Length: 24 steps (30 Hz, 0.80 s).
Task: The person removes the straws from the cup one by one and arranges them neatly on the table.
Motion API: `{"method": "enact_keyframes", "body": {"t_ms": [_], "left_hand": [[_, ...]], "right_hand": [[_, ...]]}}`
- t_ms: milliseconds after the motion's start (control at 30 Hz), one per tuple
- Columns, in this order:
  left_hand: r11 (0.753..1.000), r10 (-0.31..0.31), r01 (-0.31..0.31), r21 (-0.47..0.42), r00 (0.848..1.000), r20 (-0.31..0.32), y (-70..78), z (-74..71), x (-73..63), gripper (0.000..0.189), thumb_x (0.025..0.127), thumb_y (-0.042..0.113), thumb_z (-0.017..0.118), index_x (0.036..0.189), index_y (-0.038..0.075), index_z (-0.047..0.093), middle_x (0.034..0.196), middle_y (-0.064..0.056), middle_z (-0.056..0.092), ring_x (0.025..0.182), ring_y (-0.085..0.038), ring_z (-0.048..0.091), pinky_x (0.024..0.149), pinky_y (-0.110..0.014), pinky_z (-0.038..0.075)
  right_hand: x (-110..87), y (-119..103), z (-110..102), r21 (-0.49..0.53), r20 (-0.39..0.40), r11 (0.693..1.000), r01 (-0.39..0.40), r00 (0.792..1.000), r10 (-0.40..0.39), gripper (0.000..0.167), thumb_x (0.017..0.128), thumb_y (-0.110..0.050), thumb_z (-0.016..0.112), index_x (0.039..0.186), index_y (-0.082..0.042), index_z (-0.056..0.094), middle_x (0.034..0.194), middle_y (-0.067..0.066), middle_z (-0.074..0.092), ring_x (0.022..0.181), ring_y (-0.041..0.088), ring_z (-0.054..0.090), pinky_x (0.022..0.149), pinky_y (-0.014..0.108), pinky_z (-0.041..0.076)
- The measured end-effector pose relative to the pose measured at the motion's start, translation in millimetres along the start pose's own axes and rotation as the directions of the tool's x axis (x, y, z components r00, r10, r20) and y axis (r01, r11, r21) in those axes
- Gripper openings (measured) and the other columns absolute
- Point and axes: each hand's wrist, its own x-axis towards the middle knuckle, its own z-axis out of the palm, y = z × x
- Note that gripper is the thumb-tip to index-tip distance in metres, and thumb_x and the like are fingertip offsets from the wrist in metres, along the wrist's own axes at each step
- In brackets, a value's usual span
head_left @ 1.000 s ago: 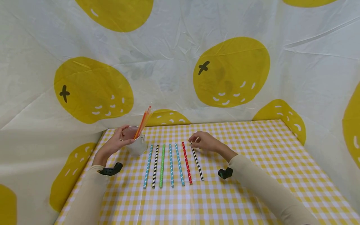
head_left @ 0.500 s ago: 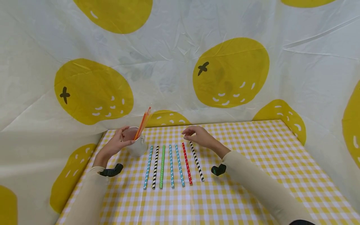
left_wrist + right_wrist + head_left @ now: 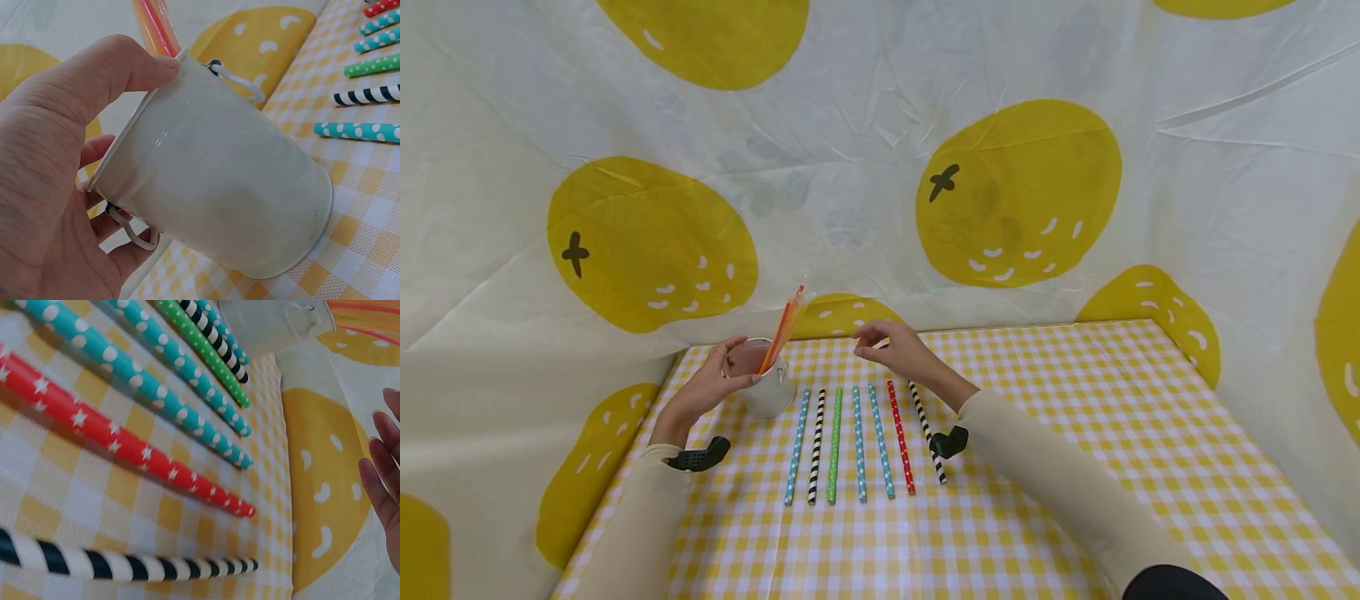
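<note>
My left hand [image 3: 703,387] grips the rim of a white metal bucket [image 3: 769,400] at the back left, thumb on the near side. Orange and red straws [image 3: 782,333] lean out of it. Small handles show on the bucket's sides in the left wrist view. My right hand [image 3: 895,348] hovers beyond the far ends of the laid-out straws, fingers loosely bent, holding nothing. Beneath it lie a red straw with white stars [image 3: 147,452] and a black-and-white striped straw [image 3: 156,569], partly covered by the wrist camera in the head view.
Left of the red straw, a row of paper straws lies on the yellow checked tablecloth [image 3: 1037,517]: blue dotted ones [image 3: 882,442], a green dotted one [image 3: 835,446] and another striped one [image 3: 816,447]. A white curtain with yellow fruit prints [image 3: 865,208] hangs behind the table.
My right hand has left the end of the rightmost striped straw and moved left and farther back, over the row's far ends. The left hand and bucket have stayed put.
</note>
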Motion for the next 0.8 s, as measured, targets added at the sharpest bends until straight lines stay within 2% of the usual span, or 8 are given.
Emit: {"method": "enact_keyframes", "body": {"t_ms": [200, 367, 600, 800], "left_hand": [[1.0, -0.005, 0.005, 0.002, 1.0, -0.003, 0.0, 0.2, -0.9, 0.091, 0.095, 0.027, 0.074, 0.161, 0.007, 0.015, 0.163, -0.024, 0.008, 0.14, -0.045, 0.02, 0.106, -0.065, 0.027], [1.0, -0.009, 0.009, 0.017, 1.0, -0.009, 0.1, 0.1, 0.6, 0.092, 0.094, 0.028, 0.075, 0.161, 0.007, 0.017, 0.16, -0.023, 0.013, 0.13, -0.042, 0.026, 0.102, -0.061, 0.029], [1.0, -0.003, 0.003, 0.014, 1.0, -0.007, -1.2, -0.5, 2.2, 0.093, 0.094, 0.026, 0.075, 0.161, 0.006, 0.014, 0.154, -0.025, 0.018, 0.125, -0.039, 0.026, 0.098, -0.056, 0.03], [1.0, 0.019, -0.019, -0.001, 1.0, -0.011, -1.5, -3.8, 0.8, 0.09, 0.094, 0.021, 0.074, 0.16, 0.003, 0.015, 0.153, -0.026, 0.019, 0.126, -0.039, 0.027, 0.098, -0.055, 0.03]], "right_hand": [[12.8, -12.0, 12.7, 0.043, -0.024, 0.998, 0.05, 0.999, -0.049, 0.028, 0.099, -0.019, 0.069, 0.125, -0.01, 0.068, 0.11, 0.004, 0.071, 0.106, 0.018, 0.066, 0.091, 0.034, 0.055], [20.5, -22.3, 21.0, 0.074, -0.032, 0.995, 0.072, 0.997, -0.07, 0.026, 0.098, -0.017, 0.069, 0.124, -0.011, 0.069, 0.109, 0.005, 0.071, 0.103, 0.018, 0.067, 0.09, 0.032, 0.055], [30.0, -31.3, 31.0, 0.076, -0.013, 0.993, 0.095, 0.995, -0.094, 0.03, 0.1, -0.015, 0.067, 0.129, -0.009, 0.066, 0.115, 0.008, 0.07, 0.108, 0.015, 0.064, 0.092, 0.031, 0.054], [37.9, -41.7, 36.7, 0.06, -0.035, 0.992, 0.111, 0.993, -0.109, 0.032, 0.1, -0.017, 0.067, 0.131, -0.01, 0.065, 0.12, 0.007, 0.07, 0.112, 0.018, 0.061, 0.094, 0.034, 0.053]]}}
